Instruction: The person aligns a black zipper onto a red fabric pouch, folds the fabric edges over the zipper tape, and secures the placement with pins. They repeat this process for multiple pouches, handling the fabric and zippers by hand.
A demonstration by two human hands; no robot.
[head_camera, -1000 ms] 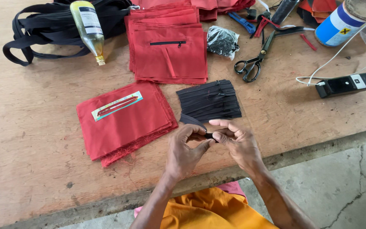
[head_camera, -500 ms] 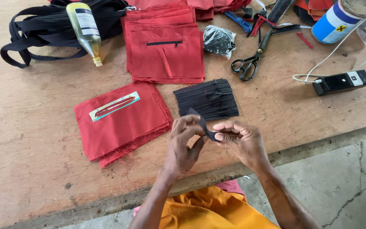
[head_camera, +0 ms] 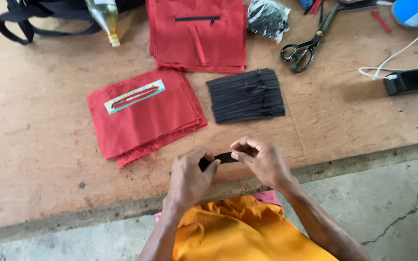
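I am holding a short black zipper (head_camera: 225, 157) between both hands, just above the near edge of the table (head_camera: 35, 145). My left hand (head_camera: 189, 176) is pinching one end of it between thumb and fingers; my right hand (head_camera: 262, 162) is gripping the other end, fingers curled over it. The zipper is lying roughly level between them — most of it is hidden by my fingers.

Just beyond my hands a stack of black zippers (head_camera: 246, 95) is lying flat. Left of it a pile of red cloth (head_camera: 146, 113) is resting with a striped label on top. Farther back, another red pile (head_camera: 197, 34) is showing a sewn-in zipper. Scissors (head_camera: 308, 43) are lying to the right of it — and a black box (head_camera: 412, 79) with a white cable is sitting near the table's right side.
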